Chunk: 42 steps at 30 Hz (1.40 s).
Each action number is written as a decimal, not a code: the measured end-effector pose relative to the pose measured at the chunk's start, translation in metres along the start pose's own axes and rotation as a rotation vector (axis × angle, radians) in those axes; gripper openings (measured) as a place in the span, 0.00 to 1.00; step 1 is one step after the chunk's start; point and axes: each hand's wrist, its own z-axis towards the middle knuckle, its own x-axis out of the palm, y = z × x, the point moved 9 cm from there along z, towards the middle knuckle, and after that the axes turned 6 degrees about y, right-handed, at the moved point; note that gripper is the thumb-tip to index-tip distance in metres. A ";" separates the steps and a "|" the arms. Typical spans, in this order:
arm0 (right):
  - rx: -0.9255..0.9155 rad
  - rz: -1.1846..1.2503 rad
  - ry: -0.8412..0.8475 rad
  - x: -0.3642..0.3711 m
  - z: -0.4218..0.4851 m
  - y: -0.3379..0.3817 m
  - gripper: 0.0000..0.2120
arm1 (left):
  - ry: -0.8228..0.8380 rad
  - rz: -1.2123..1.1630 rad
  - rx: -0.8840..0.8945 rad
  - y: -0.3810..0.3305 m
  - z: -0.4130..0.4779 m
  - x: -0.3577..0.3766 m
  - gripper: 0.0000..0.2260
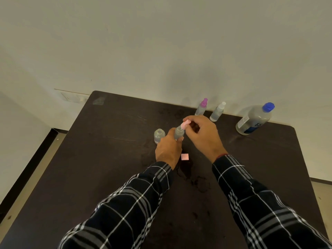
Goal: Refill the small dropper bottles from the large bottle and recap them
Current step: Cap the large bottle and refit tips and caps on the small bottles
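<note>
Left hand (168, 151) grips a small dropper bottle (179, 132) mid-surface (107, 159), right hand (203, 135) pinching the pink cap (185, 125) on top.

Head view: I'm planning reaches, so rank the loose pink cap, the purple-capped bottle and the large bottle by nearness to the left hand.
1. Loose pink cap, on the table just right of the left hand.
2. Purple-capped bottle, farther back by the wall.
3. Large bottle, far right by the wall.

Tilted clear dropper bottle (179, 132), pink cap (185, 125) atop
</note>
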 end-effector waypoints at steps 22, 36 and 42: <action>0.070 -0.374 0.382 0.025 0.029 0.006 0.07 | -0.093 0.040 0.057 0.004 0.006 0.003 0.15; -0.049 -0.448 0.467 0.024 0.026 0.019 0.19 | -0.106 0.049 0.063 0.002 0.006 0.001 0.15; 0.033 -0.603 0.571 0.035 0.037 0.019 0.11 | -0.109 0.079 0.069 0.000 0.005 0.000 0.15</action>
